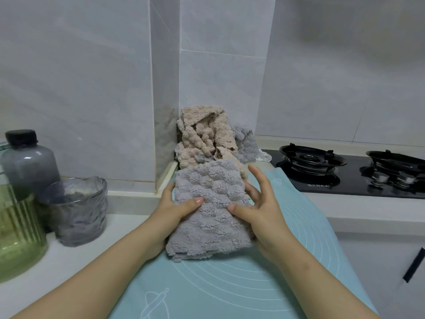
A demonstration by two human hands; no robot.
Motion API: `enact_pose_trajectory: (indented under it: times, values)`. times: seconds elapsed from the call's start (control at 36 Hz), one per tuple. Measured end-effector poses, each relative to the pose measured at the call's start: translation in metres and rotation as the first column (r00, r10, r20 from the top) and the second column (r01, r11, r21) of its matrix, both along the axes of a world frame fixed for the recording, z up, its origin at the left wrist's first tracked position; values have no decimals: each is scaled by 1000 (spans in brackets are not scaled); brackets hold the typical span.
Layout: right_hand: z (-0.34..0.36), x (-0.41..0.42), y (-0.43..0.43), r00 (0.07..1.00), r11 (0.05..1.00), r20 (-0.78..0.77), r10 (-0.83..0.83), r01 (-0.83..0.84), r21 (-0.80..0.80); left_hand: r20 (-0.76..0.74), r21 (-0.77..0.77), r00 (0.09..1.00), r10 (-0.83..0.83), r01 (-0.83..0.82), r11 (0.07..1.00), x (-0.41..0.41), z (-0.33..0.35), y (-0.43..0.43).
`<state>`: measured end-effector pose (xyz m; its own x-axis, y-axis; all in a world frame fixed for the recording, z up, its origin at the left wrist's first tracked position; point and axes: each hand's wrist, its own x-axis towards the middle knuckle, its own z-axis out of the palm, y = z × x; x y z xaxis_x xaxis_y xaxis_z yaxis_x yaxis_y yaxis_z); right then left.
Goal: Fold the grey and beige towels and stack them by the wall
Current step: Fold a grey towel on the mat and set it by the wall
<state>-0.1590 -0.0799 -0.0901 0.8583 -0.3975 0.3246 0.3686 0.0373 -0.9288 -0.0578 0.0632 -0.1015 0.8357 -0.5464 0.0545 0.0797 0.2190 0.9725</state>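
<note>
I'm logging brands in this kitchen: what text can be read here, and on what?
White print on the front edge of the gas hob: too blurred to read.
Teal baking mat: line drawings and rings only, no words.
Black-capped bottle: no label shows.

Bare left hand [174, 212], right hand [264, 215], forearms [103, 272]
</note>
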Motion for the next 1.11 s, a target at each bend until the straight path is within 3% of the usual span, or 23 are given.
enact_pose_trajectory:
  times: [0.06, 0.14, 0.28, 0.44, 0.56, 0.78, 1.11]
  values:
    - [0, 0, -2, 1000, 999, -6, 0, 0, 48, -55, -8, 998, -31, 30, 1000, 0, 2, 2]
    - [-1, 1, -5, 999, 992, -43, 10, -5, 127, -24, -24, 1000, -2, 2, 1000, -2, 5, 4]
    - [-5, 2, -7, 981, 977, -161, 105, -72, 201, 243, 60, 969, 34, -50, 997, -4, 3, 3]
    - [-7, 2, -8, 963, 988, -243, 114, -83, 131, 75, 113, 997, -23, 14, 994, 0, 2, 5]
    - [-4, 1, -9, 974, 994, -224, 40, -16, 110, -34, 61, 982, -186, 187, 980, 3, 7, 9]
    - [-4, -2, -11, 939, 906, -255, 232, -112, 409, 55, 47, 964, -259, 257, 965, 1, 9, 15]
    - [-5, -1, -11, 934, 968, -287, 212, -161, 191, -42, 87, 974, -224, 227, 970, 4, 7, 13]
